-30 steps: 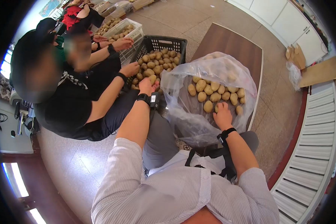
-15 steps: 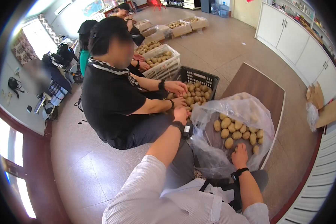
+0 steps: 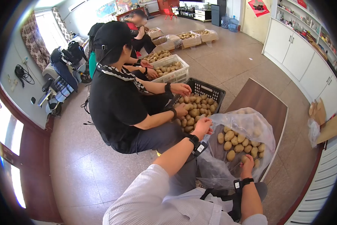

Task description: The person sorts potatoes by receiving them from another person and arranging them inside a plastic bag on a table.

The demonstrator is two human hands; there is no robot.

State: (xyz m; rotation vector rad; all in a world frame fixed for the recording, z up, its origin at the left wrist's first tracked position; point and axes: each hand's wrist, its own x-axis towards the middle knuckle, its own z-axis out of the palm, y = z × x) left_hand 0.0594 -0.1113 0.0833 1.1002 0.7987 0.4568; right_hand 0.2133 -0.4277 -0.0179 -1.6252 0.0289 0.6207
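My right hand is inside the mouth of a clear plastic bag, with its fingers closed round a potato. Several more potatoes lie in the bag just beyond it. My left hand hovers at the bag's left edge, beside a black plastic crate of potatoes. Its fingers are loosely bent and apart, and no potato shows in them. The person beside me has one hand on the crate's potatoes and the other hand raised over them.
A brown board lies under the bag. Beyond the black crate stands a white crate of potatoes, with another person's hands at it. Potato-filled boxes sit farther back on the tiled floor. White cabinets line the right side.
My left hand has drawn back from the black crate toward the bag. My right hand has closed on a potato. The neighbour's raised hand has lifted slightly, and the camera view has shifted.
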